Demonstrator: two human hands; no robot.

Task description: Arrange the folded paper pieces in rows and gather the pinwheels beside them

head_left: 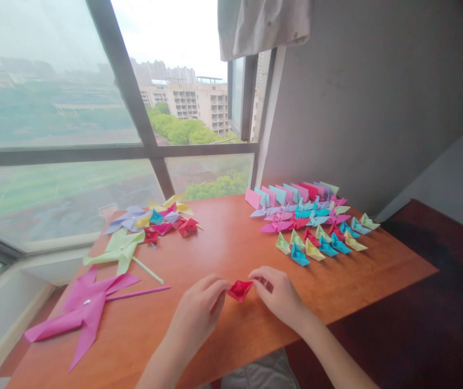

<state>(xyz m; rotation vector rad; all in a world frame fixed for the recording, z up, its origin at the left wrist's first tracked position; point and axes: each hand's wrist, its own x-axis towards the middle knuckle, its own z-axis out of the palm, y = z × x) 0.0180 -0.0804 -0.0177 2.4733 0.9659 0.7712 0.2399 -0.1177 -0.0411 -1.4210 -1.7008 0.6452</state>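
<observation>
A small red folded paper boat (240,292) is held between my two hands, close to the front edge of the wooden table (210,248). My left hand (202,302) pinches its left tip between thumb and fingers. On the opposite side, my right hand (275,294) grips the right tip the same way. The boat's hollow middle faces up towards me. Whether its bottom rests on the table I cannot tell.
Rows of folded paper boats (328,247) and other paper shapes (296,195) stand at the right. Along the left lie a pink paper pinwheel (93,302), a green pinwheel (121,248) and a colourful paper heap (170,219). Windows (190,108) border the table's far side.
</observation>
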